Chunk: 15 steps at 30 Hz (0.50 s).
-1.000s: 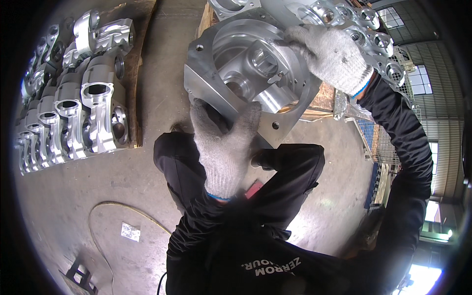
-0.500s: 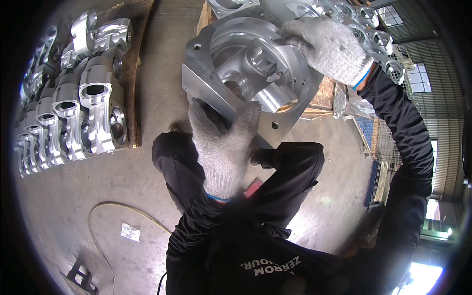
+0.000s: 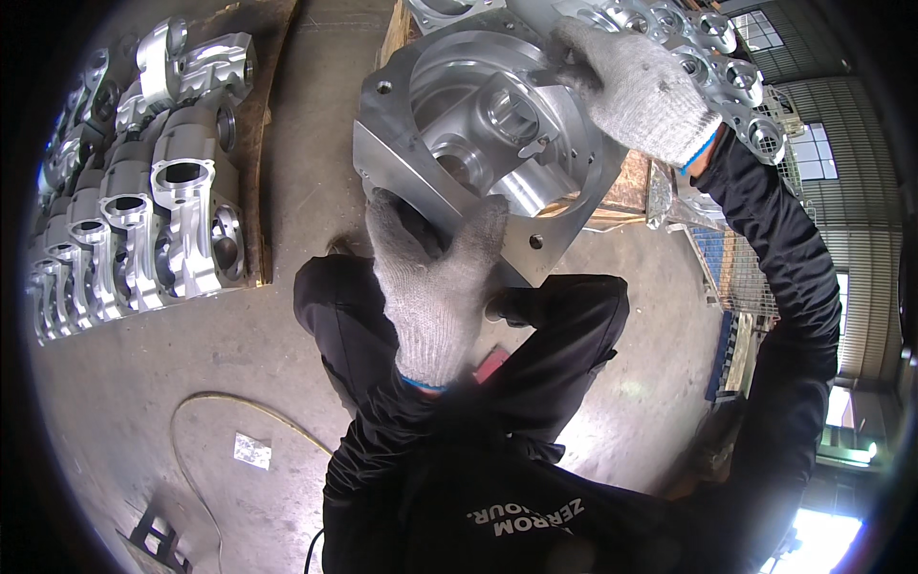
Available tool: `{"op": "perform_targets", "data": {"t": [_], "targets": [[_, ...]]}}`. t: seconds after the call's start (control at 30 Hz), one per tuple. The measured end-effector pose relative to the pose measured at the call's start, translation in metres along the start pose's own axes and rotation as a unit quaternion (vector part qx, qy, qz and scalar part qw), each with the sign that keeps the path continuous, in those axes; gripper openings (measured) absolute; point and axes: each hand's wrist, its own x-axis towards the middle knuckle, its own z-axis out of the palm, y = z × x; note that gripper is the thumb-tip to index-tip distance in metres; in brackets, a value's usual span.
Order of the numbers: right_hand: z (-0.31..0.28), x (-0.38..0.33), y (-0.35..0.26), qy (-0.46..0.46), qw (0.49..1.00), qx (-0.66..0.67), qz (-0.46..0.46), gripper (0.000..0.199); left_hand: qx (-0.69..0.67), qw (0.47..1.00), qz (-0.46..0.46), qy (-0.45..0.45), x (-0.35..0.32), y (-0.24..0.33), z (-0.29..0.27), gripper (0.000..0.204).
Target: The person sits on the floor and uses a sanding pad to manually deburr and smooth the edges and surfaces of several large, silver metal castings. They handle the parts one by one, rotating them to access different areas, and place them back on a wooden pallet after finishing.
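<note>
A silvery machined metal housing [image 3: 393, 124] is held up tilted in front of me, its square flange facing up and a round bore with inner tubes open to view. My left hand [image 3: 430, 292], in a grey knit glove, grips the flange's lower edge, thumb and fingers split around it. At the housing's upper right rim, my right hand [image 3: 641, 91], gloved alike, has its fingers curled at the bore's edge. A dark patch shows between those fingers; whether it is a small tool or shadow I cannot make out.
Rows of similar metal castings [image 3: 196, 182] stand on a wooden pallet at the left. More machined parts [image 3: 693, 62] lie at the upper right. On the concrete floor are a thin hose [image 3: 191, 411], a paper sheet [image 3: 252, 450] and a red object [image 3: 492, 364].
My right hand has shifted slightly at the rim, its fingers lifting a little toward the upper edge. My left hand and the housing stay nearly where they were.
</note>
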Motion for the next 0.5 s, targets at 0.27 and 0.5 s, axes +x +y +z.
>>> {"op": "perform_targets", "data": {"t": [0.27,0.5], "targets": [[-0.011,-0.003,0.0,-0.04,0.999,-0.014,0.025,0.02,0.006,1.0,0.0,-0.009,0.0,0.0,-0.001,0.093],[-0.01,0.003,0.002,-0.016,1.0,0.011,0.021,0.019,-0.01,1.0,0.004,-0.013,0.001,-0.003,-0.002,0.094]]}}
